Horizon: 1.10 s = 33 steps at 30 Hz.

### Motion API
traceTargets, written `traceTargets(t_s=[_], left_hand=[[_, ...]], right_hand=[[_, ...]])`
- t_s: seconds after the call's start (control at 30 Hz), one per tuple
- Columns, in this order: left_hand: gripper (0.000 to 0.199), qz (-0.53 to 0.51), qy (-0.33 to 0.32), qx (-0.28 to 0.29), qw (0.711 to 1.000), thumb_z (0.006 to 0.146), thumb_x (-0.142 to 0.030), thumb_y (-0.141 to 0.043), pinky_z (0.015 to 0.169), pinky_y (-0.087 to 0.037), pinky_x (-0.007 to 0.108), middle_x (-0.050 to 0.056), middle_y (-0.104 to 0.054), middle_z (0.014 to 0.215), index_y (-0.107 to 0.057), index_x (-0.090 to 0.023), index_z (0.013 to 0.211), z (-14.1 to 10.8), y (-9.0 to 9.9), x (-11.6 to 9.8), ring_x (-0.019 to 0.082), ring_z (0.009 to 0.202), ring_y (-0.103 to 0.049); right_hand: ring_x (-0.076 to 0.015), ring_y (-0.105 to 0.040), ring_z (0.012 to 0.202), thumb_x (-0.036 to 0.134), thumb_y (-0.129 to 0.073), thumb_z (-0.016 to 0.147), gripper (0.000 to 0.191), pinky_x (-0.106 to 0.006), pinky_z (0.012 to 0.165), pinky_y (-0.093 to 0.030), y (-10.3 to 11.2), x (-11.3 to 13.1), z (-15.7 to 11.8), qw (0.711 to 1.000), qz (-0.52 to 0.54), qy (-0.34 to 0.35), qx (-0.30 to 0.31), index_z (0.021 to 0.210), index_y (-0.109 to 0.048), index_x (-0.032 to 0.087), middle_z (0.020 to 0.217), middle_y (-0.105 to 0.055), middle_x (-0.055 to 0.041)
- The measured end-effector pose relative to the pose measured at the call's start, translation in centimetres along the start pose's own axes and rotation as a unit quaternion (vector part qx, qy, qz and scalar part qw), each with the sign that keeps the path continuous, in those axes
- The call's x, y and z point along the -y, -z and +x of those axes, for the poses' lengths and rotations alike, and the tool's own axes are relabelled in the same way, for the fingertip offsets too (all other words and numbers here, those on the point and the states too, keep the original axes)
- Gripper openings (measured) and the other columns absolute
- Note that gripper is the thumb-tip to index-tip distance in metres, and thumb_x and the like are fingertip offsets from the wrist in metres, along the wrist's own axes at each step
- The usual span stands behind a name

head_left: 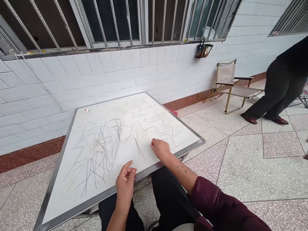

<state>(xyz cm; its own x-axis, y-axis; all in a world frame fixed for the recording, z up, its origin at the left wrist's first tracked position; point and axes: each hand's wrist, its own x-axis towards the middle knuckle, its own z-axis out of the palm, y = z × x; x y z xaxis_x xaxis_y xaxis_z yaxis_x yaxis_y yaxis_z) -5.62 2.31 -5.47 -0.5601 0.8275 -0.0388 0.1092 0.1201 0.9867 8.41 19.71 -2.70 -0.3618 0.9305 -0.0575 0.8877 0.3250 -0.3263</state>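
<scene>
Since my curled right hand (160, 149), its hold unclear, rests on the white steel-edged board (60, 205), it could smear the grey scribbled lines (101, 150); my half-open left hand (125, 184) looks empty.

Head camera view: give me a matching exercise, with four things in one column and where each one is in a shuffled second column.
Things:
1. Right hand
2. Left hand
3. Folding chair
4. Patterned hanging basket

Places:
A. Below the window bars, against the tiled wall
B. Standing on the floor beside the wall
C. Resting on the scribbled white board
D. Held loosely curled at the board's near edge

Right pairs: 1-C; 2-D; 3-B; 4-A
</scene>
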Motion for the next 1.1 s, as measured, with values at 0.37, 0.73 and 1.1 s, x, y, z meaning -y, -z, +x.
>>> traceTargets(t_s=[0.37,0.73,1.1], left_hand=[[0.054,-0.018,0.029,0.000,0.999,0.080,-0.055,-0.061,0.064,-0.053,0.030,0.005,-0.068,0.086,-0.064,-0.018,0.120,0.1,0.8,2.0,0.019,0.075,-0.063],[0.053,-0.028,0.039,0.020,0.999,0.078,-0.052,-0.064,0.064,-0.054,0.029,0.003,-0.067,0.086,-0.065,-0.019,0.119,0.0,1.2,2.0,0.019,0.077,-0.064],[0.047,-0.011,0.017,0.025,0.999,0.083,-0.049,-0.060,0.065,-0.056,0.031,0.004,-0.067,0.086,-0.064,-0.020,0.121,-0.1,1.3,2.8,0.020,0.078,-0.064]], right_hand=[[-0.0219,-0.062,0.079,0.022,-0.046,0.096,0.013,-0.029,0.060,-0.037,-0.9,-0.6,1.5,0.999,-0.034,0.004,-0.008,0.096,-0.058,0.019,0.087,-0.067,-0.0078],[-0.0234,-0.057,0.101,0.043,-0.047,0.098,0.028,-0.030,0.073,-0.045,-3.2,4.8,1.2,0.995,-0.020,0.091,-0.023,0.109,-0.057,0.020,0.111,-0.061,-0.0098],[-0.0227,-0.059,0.100,0.040,-0.051,0.096,0.026,-0.029,0.072,-0.047,-4.6,7.6,-0.8,0.991,-0.016,0.135,0.004,0.112,-0.057,0.021,0.112,-0.061,-0.0089]])
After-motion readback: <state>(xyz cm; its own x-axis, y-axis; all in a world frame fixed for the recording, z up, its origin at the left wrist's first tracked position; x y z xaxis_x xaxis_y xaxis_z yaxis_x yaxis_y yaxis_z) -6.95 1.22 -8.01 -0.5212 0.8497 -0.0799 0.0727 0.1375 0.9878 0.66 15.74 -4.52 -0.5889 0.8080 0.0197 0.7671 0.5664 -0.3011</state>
